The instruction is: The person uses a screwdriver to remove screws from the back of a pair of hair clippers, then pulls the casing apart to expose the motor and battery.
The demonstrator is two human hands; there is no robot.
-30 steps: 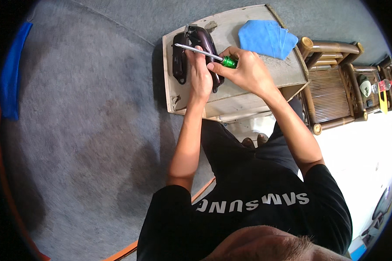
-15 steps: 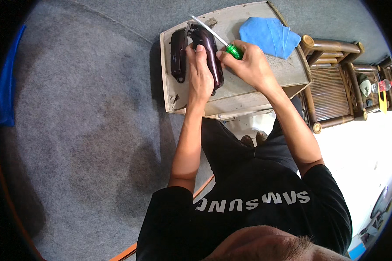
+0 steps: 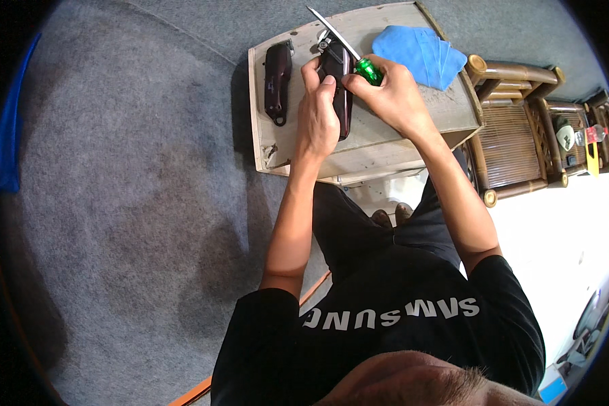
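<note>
- The left hand [image 3: 317, 122] lies on a dark maroon, elongated plastic hair clipper body [image 3: 338, 84], fingers curled over its upper end, pinning it to the pale, worn wooden desk [image 3: 372, 145].
- The right hand [image 3: 392, 95] is closed around the green handle of a screwdriver [image 3: 367, 68]; its metal shaft slants up and away past the clipper's top end.
- A second dark maroon plastic shell [image 3: 277, 81] lies just left of the clipper body, apart from both hands.
- A folded blue cloth [image 3: 423, 54] rests on the desk's right corner.
- A bamboo chair [image 3: 514, 135] stands right of the desk on grey carpet [image 3: 128, 203].
</note>
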